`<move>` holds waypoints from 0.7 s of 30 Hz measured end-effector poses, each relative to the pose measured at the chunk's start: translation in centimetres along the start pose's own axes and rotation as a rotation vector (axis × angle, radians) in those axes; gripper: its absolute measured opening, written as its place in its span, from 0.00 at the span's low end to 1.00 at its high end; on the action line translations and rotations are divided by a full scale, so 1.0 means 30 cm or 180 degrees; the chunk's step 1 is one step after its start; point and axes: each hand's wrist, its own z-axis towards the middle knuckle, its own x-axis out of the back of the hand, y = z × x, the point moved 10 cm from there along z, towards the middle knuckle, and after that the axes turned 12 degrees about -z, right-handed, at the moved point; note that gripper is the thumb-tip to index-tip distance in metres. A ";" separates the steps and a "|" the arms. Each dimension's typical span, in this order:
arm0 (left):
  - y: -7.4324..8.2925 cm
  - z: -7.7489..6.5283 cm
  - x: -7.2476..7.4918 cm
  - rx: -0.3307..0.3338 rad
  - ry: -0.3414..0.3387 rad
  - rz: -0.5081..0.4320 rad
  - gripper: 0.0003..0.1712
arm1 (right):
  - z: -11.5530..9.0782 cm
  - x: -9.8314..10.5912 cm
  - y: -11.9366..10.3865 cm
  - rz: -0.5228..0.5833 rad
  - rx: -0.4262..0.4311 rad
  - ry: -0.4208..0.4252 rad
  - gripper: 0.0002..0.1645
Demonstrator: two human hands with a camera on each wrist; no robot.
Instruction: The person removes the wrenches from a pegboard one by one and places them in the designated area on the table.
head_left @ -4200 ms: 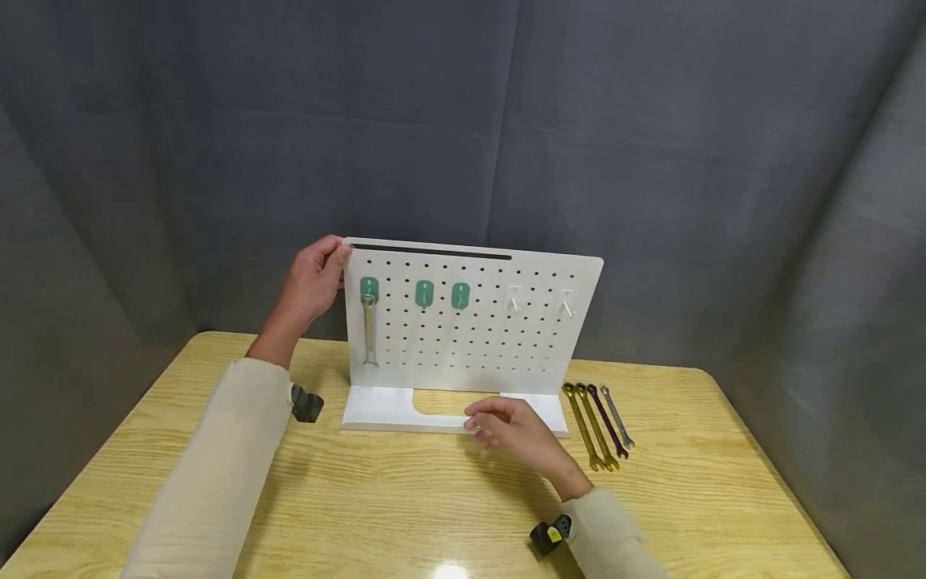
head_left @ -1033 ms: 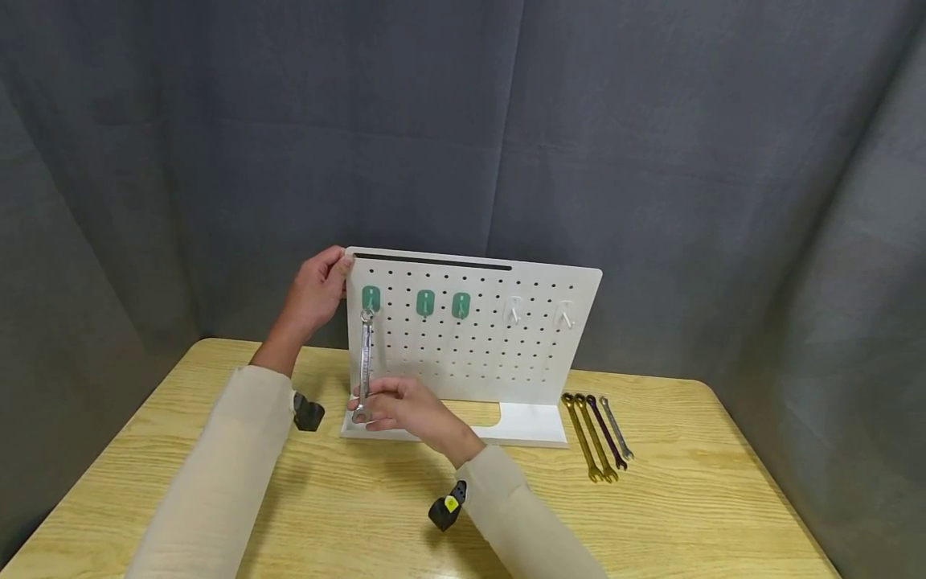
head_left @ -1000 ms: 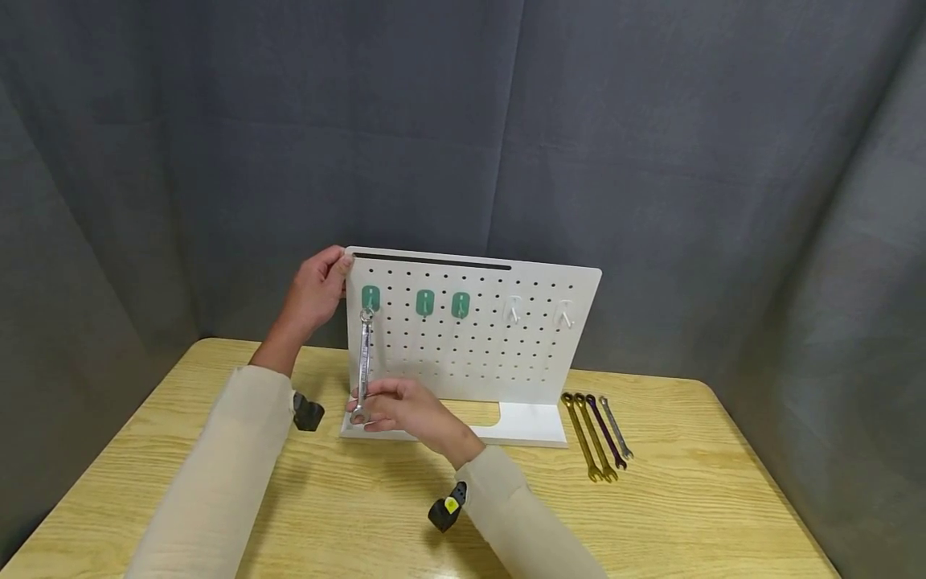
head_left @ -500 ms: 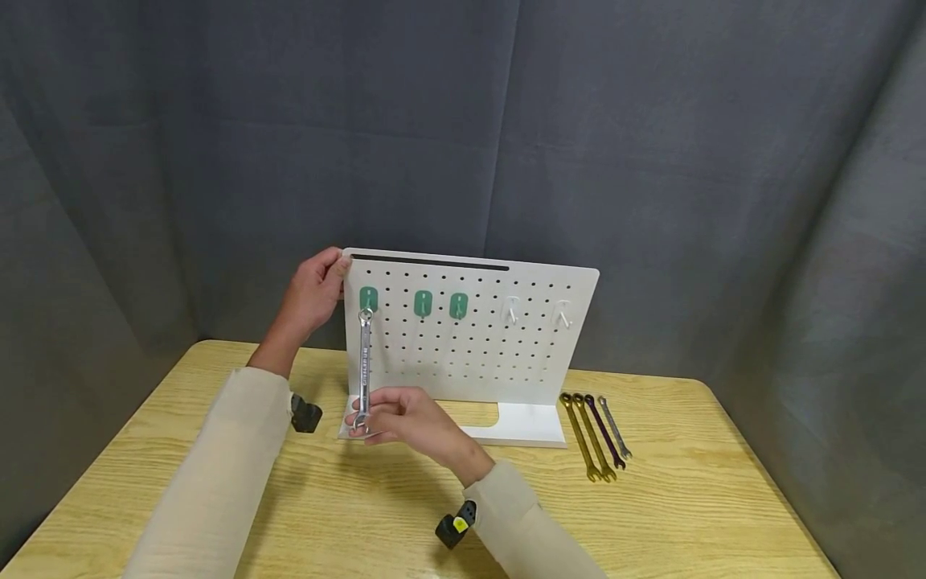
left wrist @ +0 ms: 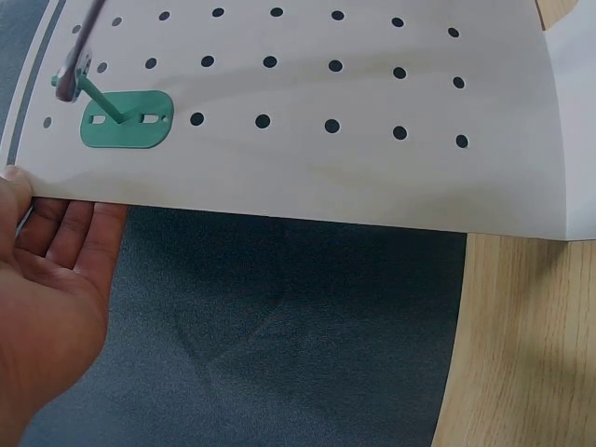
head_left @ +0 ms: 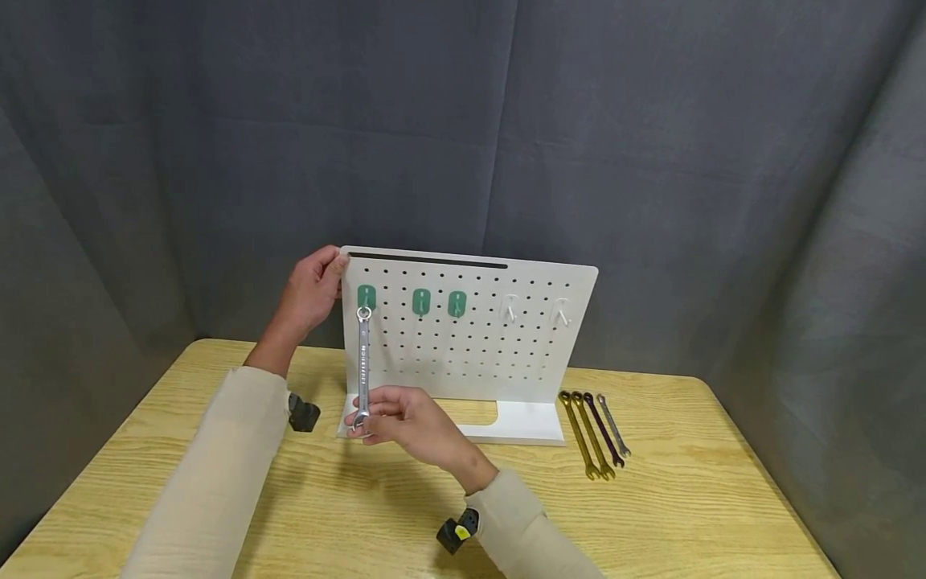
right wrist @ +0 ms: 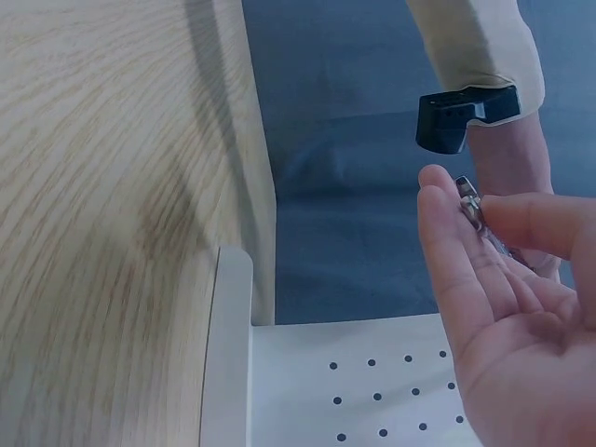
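A silver combination wrench (head_left: 364,354) stands near upright before the pegboard's left side. My right hand (head_left: 412,422) pinches its lower, open end between thumb and fingers, away from the board. The wrench's ring end is at the tip of the leftmost green hook (head_left: 366,297); in the left wrist view the ring shows edge-on at that hook (left wrist: 112,116), and I cannot tell whether it is still around it. My left hand (head_left: 313,288) grips the upper left corner of the white pegboard (head_left: 470,346), thumb in front and fingers behind.
Two more green hooks, one at the board's middle (head_left: 457,304), and two clear-backed white hooks, one at far right (head_left: 562,312), carry nothing. Several wrenches, including a purple one (head_left: 604,430), lie side by side on the wooden table (head_left: 651,498) right of the board.
My right hand has moved left from the board's base and taken the lower end of the wrench, which hung against the board earlier and now tilts outward. The left hand stays put.
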 end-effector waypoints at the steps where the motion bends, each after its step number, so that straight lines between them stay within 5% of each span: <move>1: 0.000 0.000 0.000 0.0000 -0.0003 -0.0001 0.20 | -0.001 -0.001 -0.004 0.0001 0.0017 -0.0005 0.15; 21: -0.007 -0.001 0.001 -0.0018 -0.0023 -0.0025 0.21 | -0.021 0.035 -0.043 -0.0003 0.0079 0.0102 0.16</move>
